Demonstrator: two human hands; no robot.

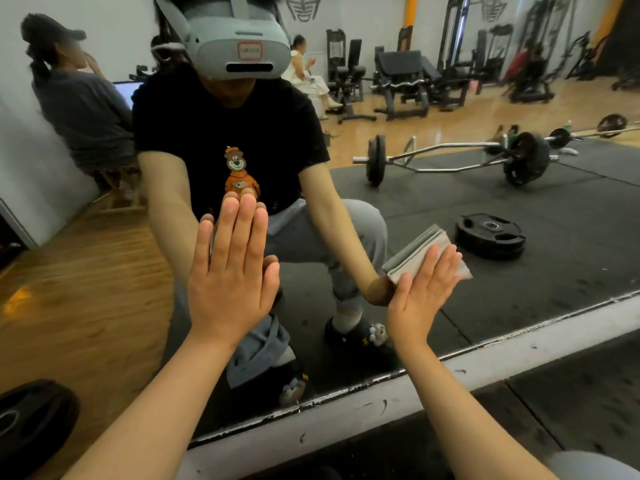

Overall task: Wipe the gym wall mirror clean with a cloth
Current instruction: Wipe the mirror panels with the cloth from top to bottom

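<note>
Folded grey cloth against the gym wall mirror
Presses the cloth to the glass at 3 o'clock under the right hand, fingers straight, gripping nothing; lays the left hand flat on the mirror at 8 o'clock, fingers straight and close together, above the scuffed white ledge

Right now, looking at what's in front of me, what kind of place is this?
Most likely a gym's free-weights area. The wall mirror reflects a loaded bar lying on black rubber mats, a loose weight plate on the mat, and weight machines along the far wall.
</note>
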